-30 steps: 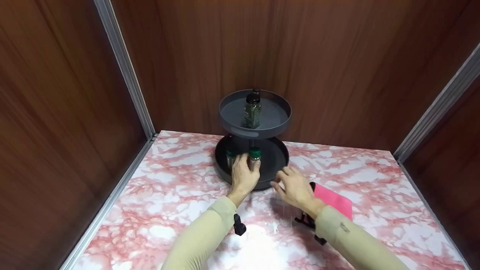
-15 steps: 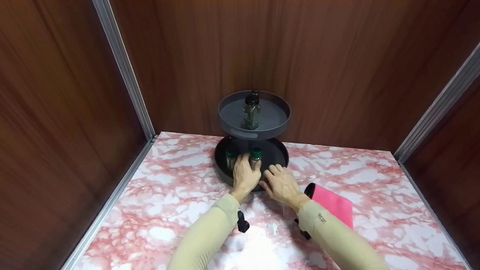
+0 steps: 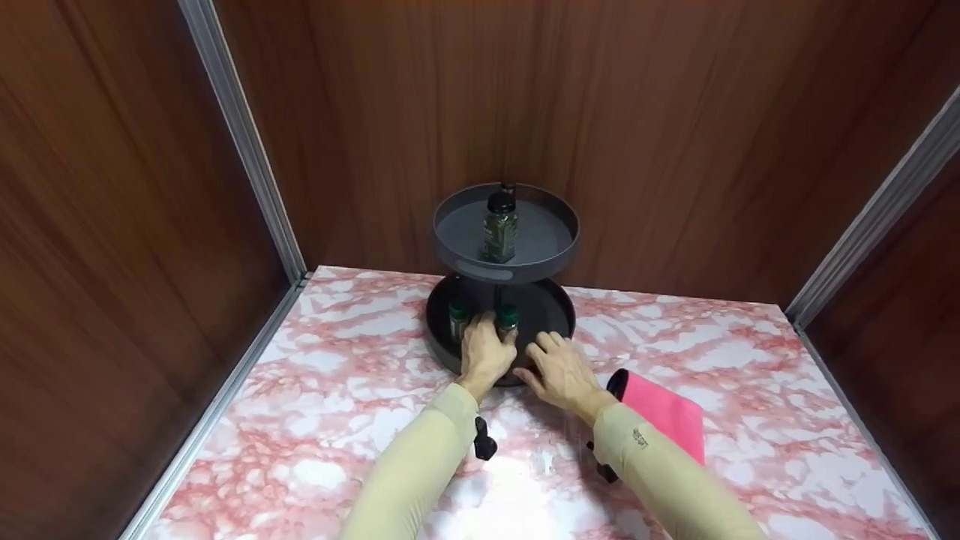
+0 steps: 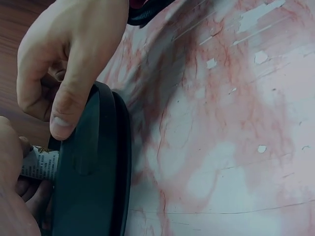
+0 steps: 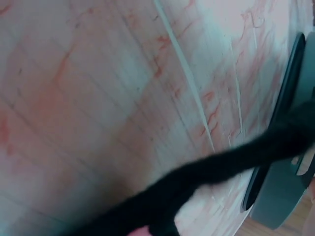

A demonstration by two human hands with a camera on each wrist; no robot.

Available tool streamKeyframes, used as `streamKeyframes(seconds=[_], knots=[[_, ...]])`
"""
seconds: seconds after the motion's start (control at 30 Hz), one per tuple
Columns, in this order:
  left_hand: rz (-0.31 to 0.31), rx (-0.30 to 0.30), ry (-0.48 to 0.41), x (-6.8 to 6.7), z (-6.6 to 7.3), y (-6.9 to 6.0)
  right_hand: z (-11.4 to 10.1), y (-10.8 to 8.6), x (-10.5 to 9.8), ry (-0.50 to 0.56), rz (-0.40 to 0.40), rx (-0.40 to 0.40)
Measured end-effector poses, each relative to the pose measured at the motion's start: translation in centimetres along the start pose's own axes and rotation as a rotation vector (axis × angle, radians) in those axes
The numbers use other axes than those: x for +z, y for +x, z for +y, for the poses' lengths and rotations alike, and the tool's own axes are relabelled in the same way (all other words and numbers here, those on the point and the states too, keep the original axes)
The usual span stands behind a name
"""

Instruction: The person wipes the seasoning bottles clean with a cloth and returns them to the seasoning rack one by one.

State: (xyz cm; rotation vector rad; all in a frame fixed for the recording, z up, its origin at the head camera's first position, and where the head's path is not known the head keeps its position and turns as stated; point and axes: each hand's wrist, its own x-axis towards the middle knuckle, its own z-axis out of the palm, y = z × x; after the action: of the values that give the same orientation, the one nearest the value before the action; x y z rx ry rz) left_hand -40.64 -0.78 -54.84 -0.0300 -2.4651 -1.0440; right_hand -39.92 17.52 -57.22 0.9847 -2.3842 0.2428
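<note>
A dark two-tier round tray [image 3: 553, 304] stands against the back panel. On its lower tier my left hand [image 3: 484, 358] holds a green-capped spice jar [image 3: 508, 316] between thumb and fingers; its printed label [image 4: 43, 164] shows in the left wrist view. A second green-capped spice jar [image 3: 457, 319] stands just left of that hand. My right hand [image 3: 564, 375] holds the lower tier's front right rim, thumb at the edge, other fingers curled and partly hidden. On the upper tier stands a black-capped jar of green herbs [image 3: 500, 231].
A pink sheet-like thing [image 3: 667, 409] with a black curled edge lies right of my right forearm. A black strap [image 5: 206, 172] crosses the right wrist view. Brown wood panels [image 3: 637, 150] enclose the marbled tabletop [image 3: 337, 420] at the back and sides.
My right hand has moved left, from beside the lower tier onto its rim, and stays there over the last half second. My left hand stays at the green-capped jar.
</note>
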Motion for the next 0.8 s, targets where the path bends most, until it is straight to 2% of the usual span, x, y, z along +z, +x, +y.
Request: streamKeyframes(seconds=[0.13, 0.4, 0.5, 0.6, 0.7, 0.8], knots=[[0.004, -0.031, -0.013, 0.8, -0.9, 0.2, -0.1, -0.1, 0.1, 0.003, 0.021, -0.019], [0.054, 0.013, 0.025, 3.3, -3.6, 0.7, -0.7, -0.5, -0.2, -0.025, -0.016, -0.009], [0.058, 0.018, 0.031, 3.8, -4.0, 0.9, -0.8, -0.5, -0.2, -0.031, -0.015, -0.001], [0.058, 0.004, 0.011, 3.6, -3.8, 0.9, -0.9, -0.4, -0.2, -0.031, -0.002, 0.011], [0.035, -0.001, 0.025, 2.1, -2.5, 0.6, -0.9, -0.3, -0.3, -0.025, 0.014, 0.026], [-0.005, 0.016, 0.078, 0.1, -0.9, 0.4, -0.9, -0.2, -0.5, 0.012, 0.017, 0.047]])
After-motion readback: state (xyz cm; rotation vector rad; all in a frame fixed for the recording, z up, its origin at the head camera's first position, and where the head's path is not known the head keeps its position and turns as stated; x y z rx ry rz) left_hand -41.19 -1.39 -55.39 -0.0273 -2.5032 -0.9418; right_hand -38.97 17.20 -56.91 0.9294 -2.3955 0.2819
